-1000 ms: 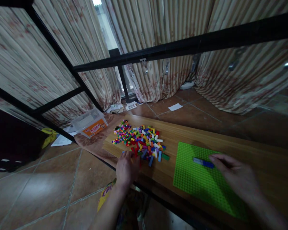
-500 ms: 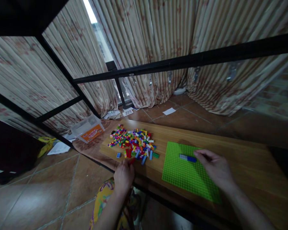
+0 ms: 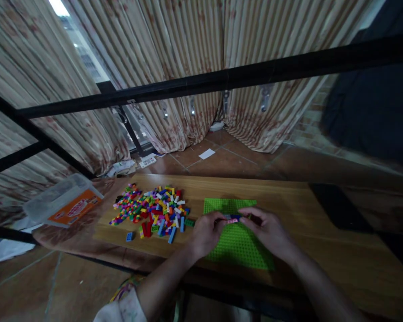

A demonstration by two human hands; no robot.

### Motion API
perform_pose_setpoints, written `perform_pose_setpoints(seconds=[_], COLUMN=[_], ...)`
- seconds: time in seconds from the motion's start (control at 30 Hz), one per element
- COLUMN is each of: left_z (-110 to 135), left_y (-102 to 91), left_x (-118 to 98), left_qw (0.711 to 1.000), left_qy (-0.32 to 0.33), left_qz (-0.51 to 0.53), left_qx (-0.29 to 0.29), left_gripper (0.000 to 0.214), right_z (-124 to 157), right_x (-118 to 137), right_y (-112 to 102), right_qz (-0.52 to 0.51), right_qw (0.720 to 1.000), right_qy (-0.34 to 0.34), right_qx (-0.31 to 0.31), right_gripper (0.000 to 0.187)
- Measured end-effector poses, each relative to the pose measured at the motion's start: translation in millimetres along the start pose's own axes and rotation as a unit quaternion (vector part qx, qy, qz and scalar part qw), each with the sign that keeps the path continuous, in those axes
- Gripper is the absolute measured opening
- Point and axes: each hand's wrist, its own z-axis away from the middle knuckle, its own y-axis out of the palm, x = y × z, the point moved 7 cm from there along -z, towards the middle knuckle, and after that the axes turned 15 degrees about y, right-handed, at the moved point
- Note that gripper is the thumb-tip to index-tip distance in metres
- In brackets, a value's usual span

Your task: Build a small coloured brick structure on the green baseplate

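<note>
Over the green studded baseplate [image 3: 242, 250] both of my hands meet. My left hand [image 3: 206, 232] is closed, its thumb and fingers pinching a red toy brick [image 3: 231, 221] that looks pinkish where light falls on it. Just behind that brick, a blue brick [image 3: 235, 217] shows between the hands. My right hand [image 3: 270, 230] has thumb and forefinger on the blue brick's right end. The fingers partly cover both bricks, and I cannot tell whether the two are joined. To the left, loose coloured bricks [image 3: 161, 205] lie in a heap on the wooden tabletop [image 3: 292, 210].
A clear plastic box with an orange label [image 3: 75, 208] rests on a brown cloth [image 3: 60, 237] at the left. A black flat object [image 3: 339, 205] lies at the table's right. Behind the table runs a black metal bar [image 3: 188, 85], with curtains beyond.
My left hand has gone from the heap's front edge to the baseplate, carrying the red brick. My right hand stays by the blue brick. The view has turned to the right.
</note>
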Motion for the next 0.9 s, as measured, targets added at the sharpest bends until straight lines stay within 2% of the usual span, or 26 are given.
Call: perform_pose_setpoints(seconds=[0.13, 0.33, 0.5, 0.67, 0.9], left_z=[-9, -13, -11, -9, -9], left_y=[10.2, 15.7, 8.8, -4.4, 5.8], left_x=[15, 26, 27, 29, 28], left_qw=[0.999, 0.998, 1.000, 0.998, 0.996], left_qy=[0.007, 0.008, -0.013, -0.038, -0.006], left_qz=[0.037, 0.058, 0.003, -0.051, -0.092], left_qx=[0.019, 0.004, -0.008, -0.031, -0.004], left_gripper=[0.025, 0.025, 0.027, 0.026, 0.020], right_z=[-2, -4, -4, -5, -8], right_x=[-1, 0, 3, -1, -8], right_y=[14, 34, 35, 27, 23], right_qz=[0.033, 0.075, 0.136, 0.183, 0.191], right_qw=[0.999, 0.996, 0.988, 0.980, 0.979], right_qy=[-0.013, -0.033, -0.075, -0.083, -0.073], right_qx=[0.025, 0.036, 0.024, 0.008, 0.002], right_gripper=[0.022, 0.017, 0.017, 0.018, 0.015])
